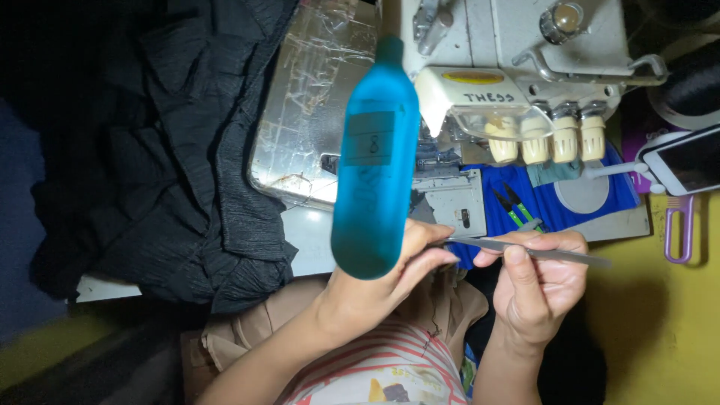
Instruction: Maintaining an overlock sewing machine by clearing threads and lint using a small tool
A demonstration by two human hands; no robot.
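Up close, seen from above, two bare hands work in front of a white sewing machine (517,67). The left hand (375,289) is clenched around the base of a blue plastic bottle (375,165), which stands up toward the camera and blocks part of the machine; a darker blue label sits on the bottle's middle. The thumb and forefinger of this same hand also pinch the tip of a thin metal tweezers (525,251). The right hand (540,289) grasps the tweezers further along, thumb on top, so the tool lies level between both hands, its far end sticking out to the right past the fingers.

Behind the hands, the machine shows four cream-coloured knobs (547,139) in a row under a clear cover. Crumpled black fabric (187,165) is heaped to the left, draped over the edge of the tabletop (311,232) and beside a shiny metal plate (315,97). A blue cloth (585,202) lies under the machine's right side, with a small green-handled snipper (514,206) on it. At far right, a white phone (686,161) rests tilted on a stand — near it sits a purple clip (679,229) on a yellow surface. The person's lap shows tan fabric and a striped top.
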